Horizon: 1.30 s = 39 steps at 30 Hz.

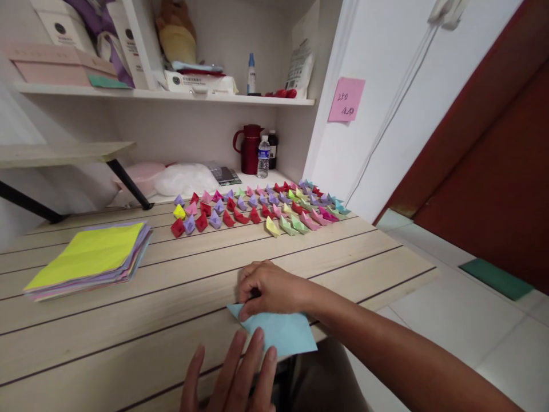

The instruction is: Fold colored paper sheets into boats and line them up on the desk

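A light blue folded paper [283, 332] lies near the front edge of the wooden table [171, 286]. My right hand [270, 289] rests on its far corner with fingers curled and pressed down onto the paper. My left hand [234, 375] lies flat at the near edge, fingers stretched out, fingertips touching the paper's lower side. Behind them, several small folded paper boats [257, 209] in red, purple, pink, green and yellow stand in rows.
A stack of coloured paper sheets [90, 260], yellow on top, lies at the left. A red jug [250, 149] and a water bottle [263, 157] stand at the back under a shelf [163, 96]. A pink sticky note [346, 99] hangs on the wall.
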{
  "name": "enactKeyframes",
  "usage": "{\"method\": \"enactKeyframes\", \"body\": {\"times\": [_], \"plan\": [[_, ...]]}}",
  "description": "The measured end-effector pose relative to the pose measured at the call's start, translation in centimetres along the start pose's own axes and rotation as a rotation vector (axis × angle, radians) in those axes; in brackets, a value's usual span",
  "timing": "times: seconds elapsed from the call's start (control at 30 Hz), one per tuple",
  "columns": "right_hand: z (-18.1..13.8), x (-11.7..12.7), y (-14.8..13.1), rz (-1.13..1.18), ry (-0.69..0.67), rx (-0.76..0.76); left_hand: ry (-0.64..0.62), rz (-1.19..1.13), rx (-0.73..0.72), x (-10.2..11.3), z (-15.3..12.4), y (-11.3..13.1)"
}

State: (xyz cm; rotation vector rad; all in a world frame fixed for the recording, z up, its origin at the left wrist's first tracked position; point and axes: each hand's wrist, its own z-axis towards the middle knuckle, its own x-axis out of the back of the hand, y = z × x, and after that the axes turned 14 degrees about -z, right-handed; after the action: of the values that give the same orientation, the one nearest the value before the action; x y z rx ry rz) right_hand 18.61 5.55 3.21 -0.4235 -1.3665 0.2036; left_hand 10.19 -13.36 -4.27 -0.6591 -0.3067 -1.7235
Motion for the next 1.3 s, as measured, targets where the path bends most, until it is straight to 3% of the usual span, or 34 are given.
{"method": "enactKeyframes", "body": {"times": [0.13,0.23,0.3,0.43,0.5,0.77,0.97,1.1,1.3], "plan": [[-1.3,0.7,-0.6,-0.058,0.055,-0.021,-0.136,0.004,0.043,-0.8,-1.0,0.0],[-4.0,2.6,-1.0,-0.067,0.142,-0.008,-0.144,0.009,0.065,-1.2,-1.6,0.2],[-6.3,3.3,-1.1,-0.127,0.107,0.030,-0.137,0.008,0.090,-1.2,-1.7,0.6],[-10.3,2.1,-1.0,-0.316,0.009,0.082,-0.098,-0.012,0.162,-1.2,-1.5,1.5],[-11.3,1.0,-0.9,-0.374,0.027,0.053,-0.079,-0.043,0.198,-1.3,-1.4,1.8],[-9.8,0.8,-0.5,-0.129,0.161,-0.042,-0.038,-0.055,0.247,-1.7,-1.6,2.1],[-9.2,1.7,0.3,-0.028,0.064,0.020,-0.053,-0.071,0.271,-1.6,-1.7,2.5],[-9.2,2.6,0.7,-0.094,-0.076,0.115,-0.076,-0.090,0.306,-1.5,-1.7,2.8],[-10.1,2.4,-0.6,-0.213,-0.094,0.148,-0.075,-0.124,0.293,-1.2,-1.8,2.8]]}}
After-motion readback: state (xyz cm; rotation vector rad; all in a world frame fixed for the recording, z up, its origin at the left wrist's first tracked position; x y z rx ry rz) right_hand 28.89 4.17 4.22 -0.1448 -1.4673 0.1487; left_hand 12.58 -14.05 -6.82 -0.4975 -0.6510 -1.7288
